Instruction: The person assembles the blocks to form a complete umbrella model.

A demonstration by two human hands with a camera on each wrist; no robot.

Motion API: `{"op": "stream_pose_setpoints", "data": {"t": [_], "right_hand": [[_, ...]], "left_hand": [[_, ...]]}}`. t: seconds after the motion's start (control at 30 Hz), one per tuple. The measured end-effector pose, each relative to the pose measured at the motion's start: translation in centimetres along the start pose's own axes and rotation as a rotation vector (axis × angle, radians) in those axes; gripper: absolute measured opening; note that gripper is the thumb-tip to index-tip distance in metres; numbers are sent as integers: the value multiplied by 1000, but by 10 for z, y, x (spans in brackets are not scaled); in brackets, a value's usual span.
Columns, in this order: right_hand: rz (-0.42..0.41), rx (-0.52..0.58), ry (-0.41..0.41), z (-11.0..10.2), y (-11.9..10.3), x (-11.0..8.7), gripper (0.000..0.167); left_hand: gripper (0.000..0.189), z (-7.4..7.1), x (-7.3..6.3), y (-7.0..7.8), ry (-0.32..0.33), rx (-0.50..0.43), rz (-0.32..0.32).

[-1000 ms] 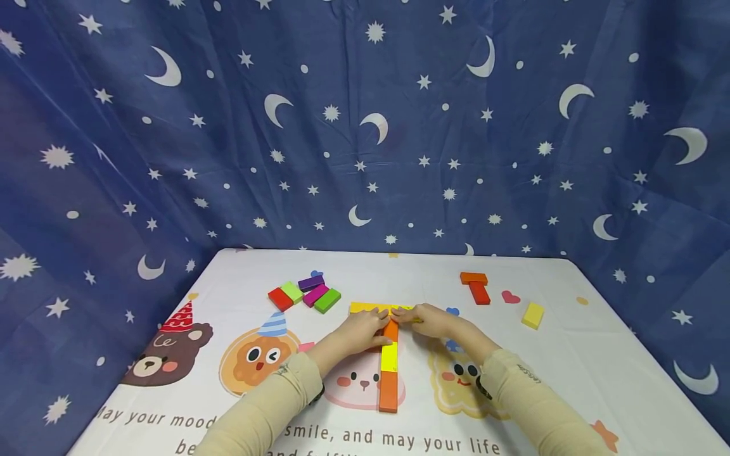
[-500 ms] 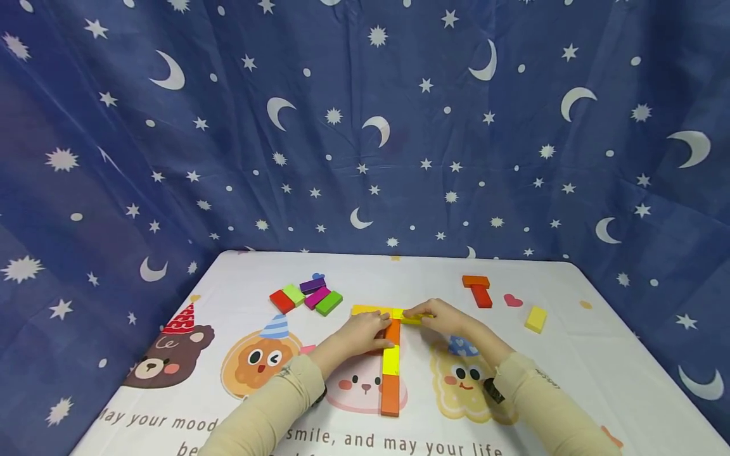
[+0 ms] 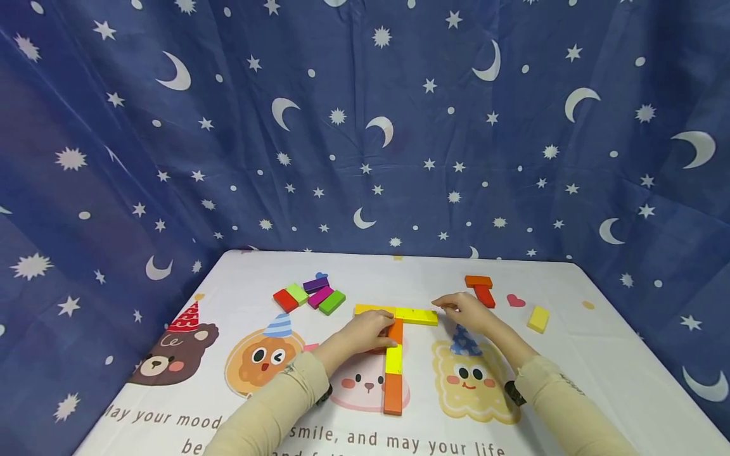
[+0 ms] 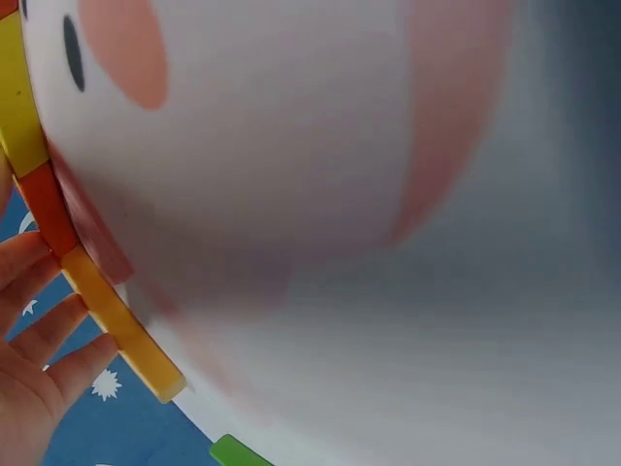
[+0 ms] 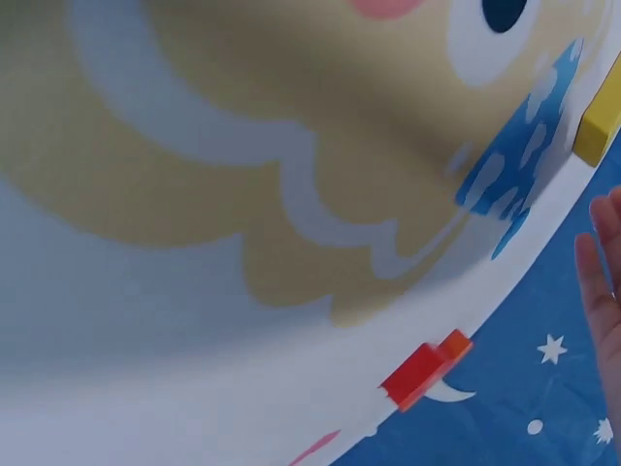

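Coloured blocks form a T on the tablecloth in the head view. A golden-yellow block (image 4: 121,325) and a bright yellow block (image 3: 417,316) make the top bar. The stem runs toward me: an orange block (image 3: 396,332), a yellow one (image 3: 393,360), another orange one (image 3: 393,394). My left hand (image 3: 365,332) lies over the left side of the join, its fingertips (image 4: 97,351) touching the golden-yellow and upper orange blocks. Just off the bar's right end is my right hand (image 3: 464,311), fingers relaxed and holding nothing.
Several loose blocks, among them a red one (image 3: 286,300) and a green one (image 3: 332,302), lie at the back left. An orange block (image 3: 478,281) and a red block (image 3: 484,296) touch at the back right. Farther right lies a pale yellow block (image 3: 538,319).
My right hand has let go of the bright yellow block and moved right, leaving that block lined up in the top bar. My left hand has stayed on the blocks.
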State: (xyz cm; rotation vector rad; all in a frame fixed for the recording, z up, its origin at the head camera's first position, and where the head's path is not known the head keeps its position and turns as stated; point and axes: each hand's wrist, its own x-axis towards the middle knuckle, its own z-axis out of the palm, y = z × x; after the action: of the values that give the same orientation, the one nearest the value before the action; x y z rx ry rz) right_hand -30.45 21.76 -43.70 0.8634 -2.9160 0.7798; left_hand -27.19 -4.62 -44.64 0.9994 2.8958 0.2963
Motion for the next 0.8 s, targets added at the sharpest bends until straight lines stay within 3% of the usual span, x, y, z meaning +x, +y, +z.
{"op": "stream_pose_setpoints", "data": {"t": [0.23,0.33,0.6,0.8], "right_hand": [[102,-124,151,-7,17,-9,23],[149,-167,203,-12,27,-14,23],[230,-166,214,-26,44,-32,28],[230,-186,227,-41,60,-53,30]], "left_hand": [[65,-3,5,3,8,-38,-10],[67,-5,6,4,-22,-26,-10],[69,-13,5,12,-171,-4,-102],[68,-11,9,12,-206,34,-105]]}}
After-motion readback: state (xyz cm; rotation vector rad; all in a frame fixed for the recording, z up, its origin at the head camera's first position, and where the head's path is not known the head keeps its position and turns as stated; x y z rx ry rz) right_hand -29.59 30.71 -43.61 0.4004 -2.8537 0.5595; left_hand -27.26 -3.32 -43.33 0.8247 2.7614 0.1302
